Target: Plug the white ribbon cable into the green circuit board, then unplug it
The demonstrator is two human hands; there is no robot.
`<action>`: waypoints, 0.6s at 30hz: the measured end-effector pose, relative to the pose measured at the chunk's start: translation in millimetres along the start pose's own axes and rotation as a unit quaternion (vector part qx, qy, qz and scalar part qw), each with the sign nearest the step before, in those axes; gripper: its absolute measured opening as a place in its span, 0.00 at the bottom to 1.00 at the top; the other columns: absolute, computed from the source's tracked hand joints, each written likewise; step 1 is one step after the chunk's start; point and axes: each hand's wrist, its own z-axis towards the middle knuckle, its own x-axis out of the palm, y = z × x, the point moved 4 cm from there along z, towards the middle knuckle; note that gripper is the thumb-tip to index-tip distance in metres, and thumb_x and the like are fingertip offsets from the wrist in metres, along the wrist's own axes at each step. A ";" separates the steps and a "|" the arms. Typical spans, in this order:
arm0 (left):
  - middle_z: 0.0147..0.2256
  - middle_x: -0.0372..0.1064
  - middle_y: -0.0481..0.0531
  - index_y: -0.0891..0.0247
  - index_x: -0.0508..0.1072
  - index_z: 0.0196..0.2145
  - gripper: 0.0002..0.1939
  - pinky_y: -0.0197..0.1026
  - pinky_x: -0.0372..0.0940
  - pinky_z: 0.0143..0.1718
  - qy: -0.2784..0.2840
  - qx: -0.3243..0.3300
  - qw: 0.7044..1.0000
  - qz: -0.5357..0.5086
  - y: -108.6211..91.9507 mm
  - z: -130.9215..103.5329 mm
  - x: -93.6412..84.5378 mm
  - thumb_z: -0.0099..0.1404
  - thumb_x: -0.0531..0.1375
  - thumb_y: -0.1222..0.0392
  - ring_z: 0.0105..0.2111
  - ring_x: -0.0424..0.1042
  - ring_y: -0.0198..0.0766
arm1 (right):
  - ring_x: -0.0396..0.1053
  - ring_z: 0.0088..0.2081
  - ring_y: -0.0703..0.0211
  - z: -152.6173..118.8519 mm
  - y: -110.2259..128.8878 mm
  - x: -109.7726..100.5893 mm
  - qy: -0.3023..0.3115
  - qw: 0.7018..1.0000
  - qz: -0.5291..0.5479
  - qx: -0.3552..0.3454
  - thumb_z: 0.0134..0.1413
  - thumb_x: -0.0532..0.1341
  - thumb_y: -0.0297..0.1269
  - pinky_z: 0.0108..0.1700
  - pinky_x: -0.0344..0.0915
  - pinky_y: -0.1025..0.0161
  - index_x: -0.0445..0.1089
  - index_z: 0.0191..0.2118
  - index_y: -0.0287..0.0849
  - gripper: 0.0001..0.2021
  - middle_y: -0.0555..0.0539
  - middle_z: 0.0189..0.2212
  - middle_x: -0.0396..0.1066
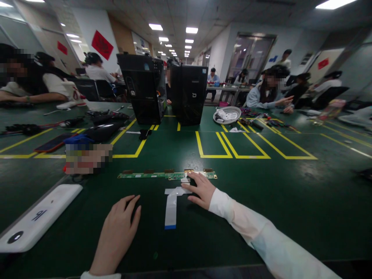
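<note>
A long, narrow green circuit board (pixel 151 175) lies crosswise on the green table (pixel 247 217). My right hand (pixel 202 190) rests at its right part, fingers spread, fingertips near a small connector and the end of a white ribbon cable. That ribbon cable (pixel 171 209) is bent at a corner and runs toward me, ending in a blue tip. To its left, my left hand (pixel 123 217) is above the table with fingers apart and loosely curved, holding nothing.
At the left lies a white device (pixel 43 217), with cables and a blurred item beyond it. Two black computer cases (pixel 190 95) stand at the back. A white basket (pixel 226 115) holds parts. Yellow tape marks the table. Several people sit around.
</note>
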 end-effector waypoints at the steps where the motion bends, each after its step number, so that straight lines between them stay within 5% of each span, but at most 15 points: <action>1: 0.51 0.66 0.62 0.67 0.70 0.54 0.26 0.53 0.65 0.53 -0.001 0.000 1.000 -0.001 -0.2 0.0 -0.2 0.69 0.46 0.49 0.51 0.67 0.50 | 0.45 0.67 0.40 0.2 -0.1 0.4 0.004 1.000 -0.001 0.010 0.63 0.53 0.52 0.65 0.45 0.37 0.62 0.63 0.49 0.26 0.37 0.66 0.50; 12: 0.49 0.68 0.61 0.63 0.71 0.51 0.23 0.53 0.66 0.51 -0.032 0.000 0.999 -0.019 -2.2 0.9 -1.9 0.69 0.47 0.50 0.50 0.69 0.49 | 0.49 0.66 0.42 -1.1 1.8 0.5 0.021 0.999 -0.009 0.029 0.63 0.52 0.55 0.64 0.46 0.37 0.60 0.64 0.49 0.28 0.37 0.66 0.51; 18: 0.50 0.67 0.62 0.67 0.70 0.53 0.25 0.54 0.65 0.52 -0.017 -0.001 1.000 -0.016 -2.9 1.1 -1.5 0.70 0.46 0.50 0.51 0.68 0.50 | 0.51 0.65 0.42 -25.0 -8.6 1.8 0.006 1.000 -0.014 0.015 0.62 0.53 0.55 0.63 0.48 0.37 0.63 0.62 0.48 0.27 0.36 0.64 0.54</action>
